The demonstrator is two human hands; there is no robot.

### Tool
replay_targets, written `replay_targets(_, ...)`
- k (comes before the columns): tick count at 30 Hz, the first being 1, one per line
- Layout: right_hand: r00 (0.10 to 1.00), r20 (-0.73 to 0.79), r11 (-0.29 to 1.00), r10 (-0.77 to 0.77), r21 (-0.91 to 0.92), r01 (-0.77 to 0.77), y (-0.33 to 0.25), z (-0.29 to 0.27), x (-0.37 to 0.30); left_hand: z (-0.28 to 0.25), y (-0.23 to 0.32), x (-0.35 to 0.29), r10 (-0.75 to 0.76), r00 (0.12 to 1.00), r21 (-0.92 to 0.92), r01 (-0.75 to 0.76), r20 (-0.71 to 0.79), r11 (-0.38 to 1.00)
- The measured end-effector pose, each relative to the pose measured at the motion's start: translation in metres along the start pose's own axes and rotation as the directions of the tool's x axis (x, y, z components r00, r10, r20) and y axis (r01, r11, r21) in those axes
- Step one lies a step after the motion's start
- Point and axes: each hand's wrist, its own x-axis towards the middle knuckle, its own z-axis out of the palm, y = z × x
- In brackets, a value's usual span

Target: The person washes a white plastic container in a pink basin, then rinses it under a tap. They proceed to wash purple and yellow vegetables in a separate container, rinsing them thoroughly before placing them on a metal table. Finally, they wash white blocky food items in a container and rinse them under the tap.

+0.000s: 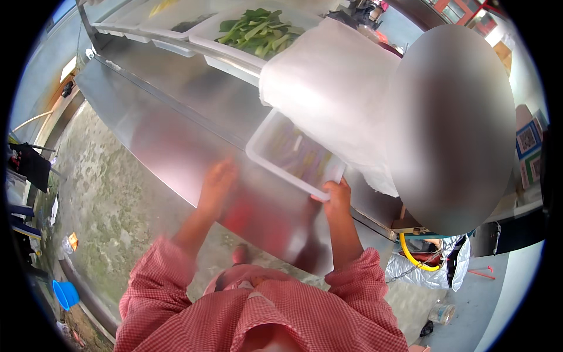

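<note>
And there's the desk (170,132), smooth metal throwing glossy reflections! Translucent, smooth plastic on the held tray (280,172); soft, matt cloth on the 2 sleeves (157,278); rough, blotchy concrete-like floor (105,164); shiny, crinkled, foil-like bag (461,264)!

There is one held tray (286,175), one blue bucket (65,295).

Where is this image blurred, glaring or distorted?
In the head view, the left hand is smeared, probably by motion; the right hand, holding the tray, is crisper. Also in the head view, the steel counter carries pale glare and reddish reflections, straight edges bow outward, and a blurred grey oval hides part of the right side.
</note>
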Motion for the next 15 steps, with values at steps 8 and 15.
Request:
replay_targets(8,1.0,-0.012,1.0,0.001,0.018,0.0,-0.024,0.059,0.04,-0.035,-0.002,-0.048,-0.183,0.964,-0.142,0.156,-0.195,0.977)
replay_targets(15,0.998,0.068,0.999,0.012,0.043,-0.015,-0.014,0.065,0.059,-0.031,-0.032,-0.098,-0.209,0.909,-0.16,0.161,-0.36,0.974)
